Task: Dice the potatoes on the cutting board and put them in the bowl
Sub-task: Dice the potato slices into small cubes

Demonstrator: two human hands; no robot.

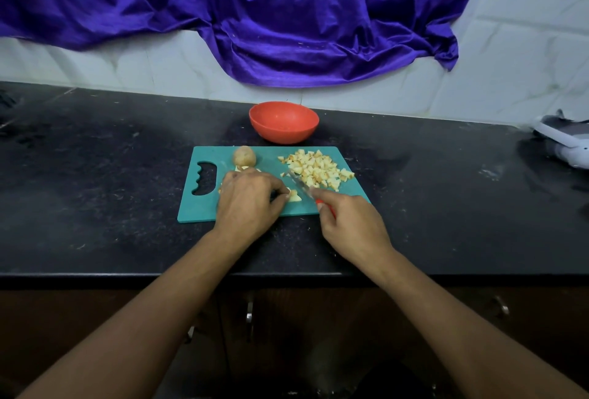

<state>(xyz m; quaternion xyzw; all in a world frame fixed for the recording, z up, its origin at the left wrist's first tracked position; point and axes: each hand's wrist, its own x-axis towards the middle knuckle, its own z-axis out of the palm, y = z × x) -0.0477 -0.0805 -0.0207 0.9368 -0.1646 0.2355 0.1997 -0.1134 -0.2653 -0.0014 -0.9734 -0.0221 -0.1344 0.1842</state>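
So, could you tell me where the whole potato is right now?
In the head view, the whole potato sits at the far edge of the teal cutting board, left of centre, just beyond the left hand and nearer than the red bowl.

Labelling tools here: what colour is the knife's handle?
Red; the knife handle shows in the head view, in the right hand.
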